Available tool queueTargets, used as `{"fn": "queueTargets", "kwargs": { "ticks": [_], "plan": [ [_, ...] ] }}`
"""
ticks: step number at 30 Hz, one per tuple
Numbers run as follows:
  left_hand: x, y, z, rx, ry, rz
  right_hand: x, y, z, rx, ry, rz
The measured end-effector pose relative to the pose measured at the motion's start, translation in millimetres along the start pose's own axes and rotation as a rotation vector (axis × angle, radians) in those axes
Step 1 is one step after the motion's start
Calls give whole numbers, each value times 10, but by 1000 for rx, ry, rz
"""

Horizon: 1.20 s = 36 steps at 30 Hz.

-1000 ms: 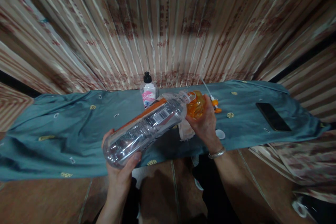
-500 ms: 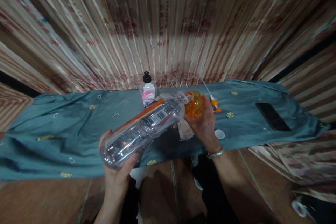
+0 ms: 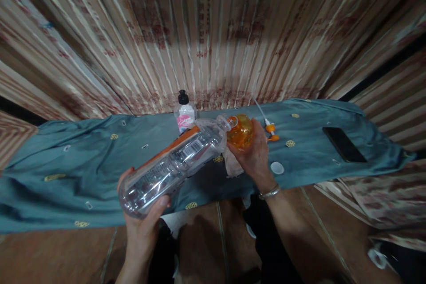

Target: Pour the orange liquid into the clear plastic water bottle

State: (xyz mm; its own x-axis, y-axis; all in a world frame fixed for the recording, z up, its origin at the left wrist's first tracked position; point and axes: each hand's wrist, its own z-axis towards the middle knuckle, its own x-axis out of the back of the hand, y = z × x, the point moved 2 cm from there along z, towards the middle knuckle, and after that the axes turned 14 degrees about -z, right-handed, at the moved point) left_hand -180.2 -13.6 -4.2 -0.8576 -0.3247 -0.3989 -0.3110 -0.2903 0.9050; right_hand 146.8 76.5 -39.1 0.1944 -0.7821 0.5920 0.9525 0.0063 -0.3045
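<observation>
My left hand [image 3: 145, 219] is closed around the base of a large clear plastic bottle [image 3: 173, 164] with an orange-edged label and a barcode. The bottle lies tilted, its neck up to the right. My right hand [image 3: 254, 155] is wrapped around a smaller orange bottle [image 3: 240, 133]; the mouths of the two bottles meet or nearly meet, I cannot tell which. Below them a pale cloth [image 3: 232, 165] lies partly hidden on the table. Just right of my right hand are an orange-and-white pump top [image 3: 271, 131] with a thin tube and a round white cap [image 3: 277, 168].
A clear bottle with black cap and pink label [image 3: 185, 115] stands at the back of the table, which has a green patterned cloth [image 3: 89, 155]. A black phone [image 3: 344, 144] lies at the right. Behind hangs a pleated curtain [image 3: 199, 31].
Both hands and both bottles have shifted slightly left in the view, along with a small camera shift. The grip on each bottle is the same.
</observation>
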Motion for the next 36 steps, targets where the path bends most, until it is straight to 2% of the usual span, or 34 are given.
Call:
{"fn": "queueTargets", "kwargs": {
  "ticks": [5,13,17,20,24,28,36],
  "plan": [
    [-4,12,0,53,-13,-88,6,-21,-5,0,-6,-19],
    [-182,57,-110,19,32,-109,12,-50,2,13,29,-42],
    [-100,4,-87,37,36,-126,16,-46,12,-2,24,-40],
    [-34,-22,-39,62,-9,-173,16,-39,15,-17,8,-39],
    [-58,2,-12,92,-68,-258,20,-33,12,-7,28,-27],
    [-101,33,-24,70,-54,-295,11,-15,10,-10,15,-35],
    [-208,100,-66,115,30,-273,3,-10,6,-1,12,13]
  ]
}}
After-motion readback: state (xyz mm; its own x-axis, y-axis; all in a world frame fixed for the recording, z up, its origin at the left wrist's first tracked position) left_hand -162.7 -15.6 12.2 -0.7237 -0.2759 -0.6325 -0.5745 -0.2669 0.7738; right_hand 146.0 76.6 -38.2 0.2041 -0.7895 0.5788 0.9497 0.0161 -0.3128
